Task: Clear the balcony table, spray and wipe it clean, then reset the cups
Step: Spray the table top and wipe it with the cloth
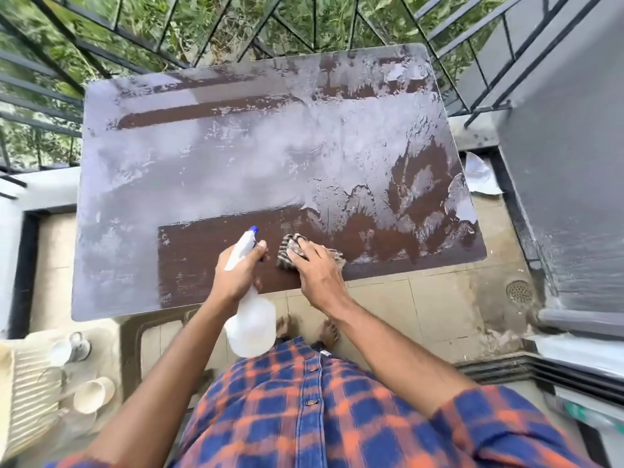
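Observation:
The balcony table (pixel 202 170) is brown, with a pale dusty film over most of its top and a dark clean strip along the near edge. My left hand (pixel 236 275) grips a translucent white spray bottle (pixel 251 322) with a blue nozzle, held over the near edge and pointing at the table. My right hand (pixel 317 268) presses a striped cloth (pixel 290 248) flat on the dark strip, just right of the bottle's nozzle. Two white cups (pixel 69 349) (pixel 93 395) rest on a surface at the lower left, off the table.
A black metal railing (pixel 101 38) with greenery behind it borders the far and left sides. A grey wall (pixel 567 163) stands at the right, and a floor drain (pixel 519 292) lies near it. A ribbed beige item (pixel 30 393) lies beside the cups. My feet stand on the tiled floor (pixel 422 315).

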A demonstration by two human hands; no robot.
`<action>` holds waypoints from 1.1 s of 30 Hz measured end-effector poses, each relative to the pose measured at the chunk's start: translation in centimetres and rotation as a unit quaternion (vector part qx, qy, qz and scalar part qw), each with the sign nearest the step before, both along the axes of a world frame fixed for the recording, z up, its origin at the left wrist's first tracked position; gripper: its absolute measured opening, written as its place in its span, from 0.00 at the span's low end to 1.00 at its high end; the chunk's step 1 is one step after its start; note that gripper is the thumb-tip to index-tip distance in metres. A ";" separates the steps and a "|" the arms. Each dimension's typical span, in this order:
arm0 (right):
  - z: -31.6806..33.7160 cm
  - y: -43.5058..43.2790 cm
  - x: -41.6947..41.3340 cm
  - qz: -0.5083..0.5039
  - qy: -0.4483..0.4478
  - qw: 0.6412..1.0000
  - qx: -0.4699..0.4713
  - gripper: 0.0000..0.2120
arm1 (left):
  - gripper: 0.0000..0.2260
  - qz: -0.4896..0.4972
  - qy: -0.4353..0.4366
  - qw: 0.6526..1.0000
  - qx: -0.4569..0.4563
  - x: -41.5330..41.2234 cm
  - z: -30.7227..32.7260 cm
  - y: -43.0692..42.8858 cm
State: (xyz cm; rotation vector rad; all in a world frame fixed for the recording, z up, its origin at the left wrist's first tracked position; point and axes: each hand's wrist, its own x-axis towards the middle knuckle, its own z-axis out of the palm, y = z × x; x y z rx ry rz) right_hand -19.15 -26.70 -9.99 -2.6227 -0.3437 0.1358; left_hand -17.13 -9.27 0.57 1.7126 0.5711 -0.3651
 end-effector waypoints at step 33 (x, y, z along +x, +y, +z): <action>4.5 -11.5 -13.1 -0.641 0.053 0.700 0.311 0.13 | 0.21 -0.445 0.048 0.894 0.039 1.5 0.9 -12.8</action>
